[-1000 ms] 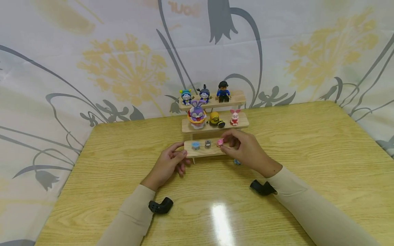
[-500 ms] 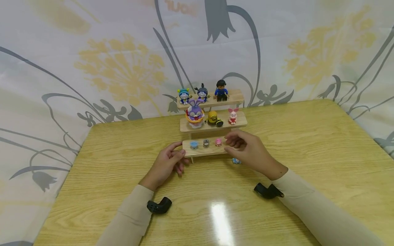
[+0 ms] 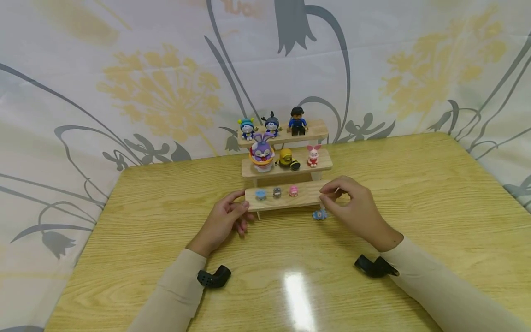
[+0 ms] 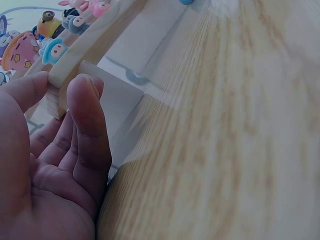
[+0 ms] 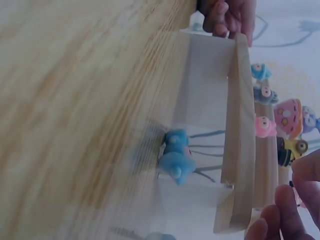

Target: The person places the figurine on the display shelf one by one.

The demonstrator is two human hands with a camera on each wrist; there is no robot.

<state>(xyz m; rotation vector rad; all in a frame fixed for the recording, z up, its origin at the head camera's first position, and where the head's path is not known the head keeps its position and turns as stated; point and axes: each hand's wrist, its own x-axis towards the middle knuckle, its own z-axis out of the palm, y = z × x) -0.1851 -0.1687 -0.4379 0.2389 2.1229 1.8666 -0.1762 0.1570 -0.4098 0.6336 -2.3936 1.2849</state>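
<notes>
A low wooden shelf board [image 3: 286, 203] bears three tiny figures in a row: a light blue one [image 3: 260, 194], a grey one [image 3: 277, 192] and a pink one [image 3: 293, 191]. At the board's left end my left hand [image 3: 224, 219] holds on, with a finger at its top edge and the thumb in front in the left wrist view. My right hand [image 3: 352, 207] is at the board's right end, fingers loosely bent, thumb and fingertips apart with nothing seen between them. A small blue figure [image 5: 176, 156] stands on the table in front of the board, near the right hand.
Behind rise two more shelf boards. The middle one [image 3: 249, 170] carries a purple rabbit figure [image 3: 262, 154], a yellow figure [image 3: 286, 158] and a pink piglet [image 3: 313, 157]. Three more figures stand on the top board [image 3: 317, 130]. A patterned cloth [image 3: 166, 92] hangs behind the table [image 3: 174, 193].
My right hand has let go of the pink figure, which stays on the board, and has moved right to the board's end. The blue figure below has come into fuller view. My left hand stays put.
</notes>
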